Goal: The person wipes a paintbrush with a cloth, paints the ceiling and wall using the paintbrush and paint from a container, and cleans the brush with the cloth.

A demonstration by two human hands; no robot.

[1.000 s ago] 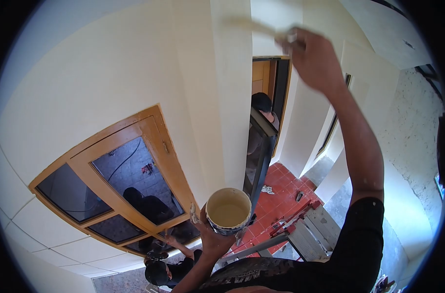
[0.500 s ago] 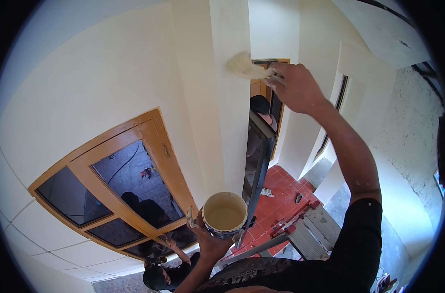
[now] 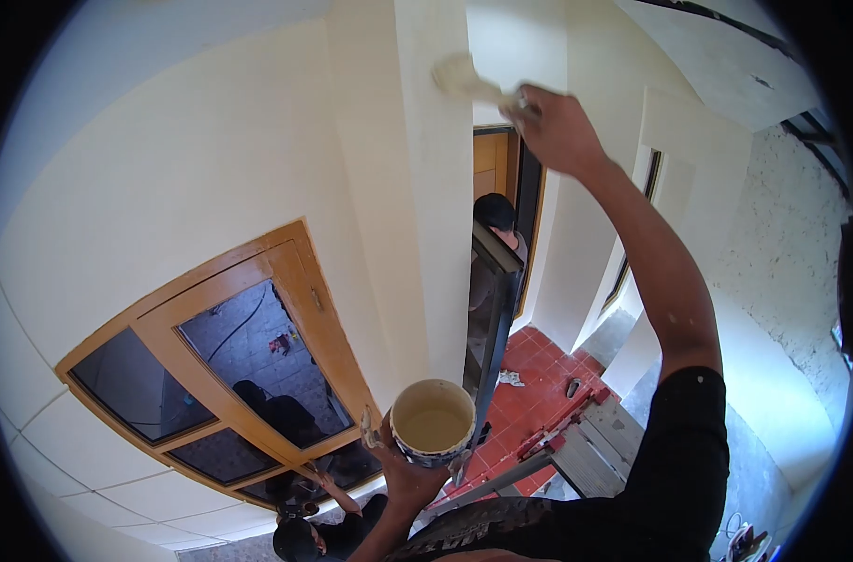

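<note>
Your right hand [image 3: 556,131] holds a brush [image 3: 462,78] at the cream pillar [image 3: 433,187]; your left hand [image 3: 412,482] holds an open paint pot [image 3: 433,423], lower, above red floor tiles [image 3: 527,365]. Your shirt print [image 3: 478,532] is unreadable.

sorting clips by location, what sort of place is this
Probably a house being painted or renovated: a raised brush, a tub of paint-like liquid, and a rough, speckled wall.

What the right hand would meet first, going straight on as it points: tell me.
Probably the cream wall face: the right hand points that way, with the brush it holds leading. The bristles overlap it in view; whether they touch is unclear.
</note>
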